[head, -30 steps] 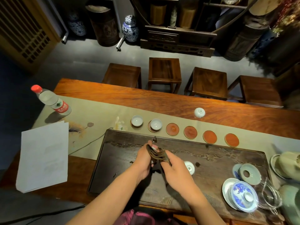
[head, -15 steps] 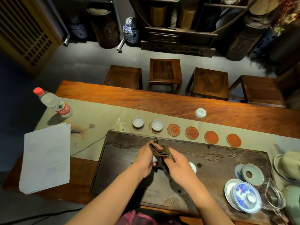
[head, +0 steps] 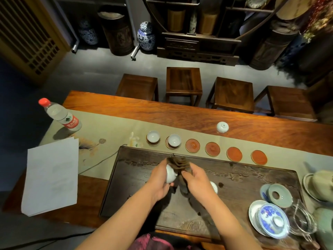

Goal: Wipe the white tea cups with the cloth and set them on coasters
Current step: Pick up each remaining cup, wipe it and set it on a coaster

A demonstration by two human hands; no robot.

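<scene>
My left hand [head: 159, 179] grips a white tea cup [head: 170, 174] above the dark wooden tea tray [head: 252, 179]. My right hand [head: 195, 179] holds a brown cloth [head: 179, 164] pressed against the cup's rim. Two white cups [head: 153, 136] [head: 174, 140] sit on coasters at the left of the row. Several bare orange coasters [head: 192, 145] continue to the right. Another white cup [head: 214, 186] stands on the tray, partly hidden behind my right hand. One cup [head: 222, 127] lies upside down on the bare table beyond the coasters.
A water bottle [head: 60, 115] and a paper sheet [head: 51, 175] lie at the left. A blue-and-white lidded bowl [head: 272, 221], a celadon lid [head: 279, 195], a glass pitcher [head: 302, 221] and green teaware [head: 322, 184] crowd the right. Stools [head: 182, 82] stand beyond the table.
The cup in my left hand has turned so its white side now shows. The cloth has bunched up at the cup's top as my right hand worked it round.
</scene>
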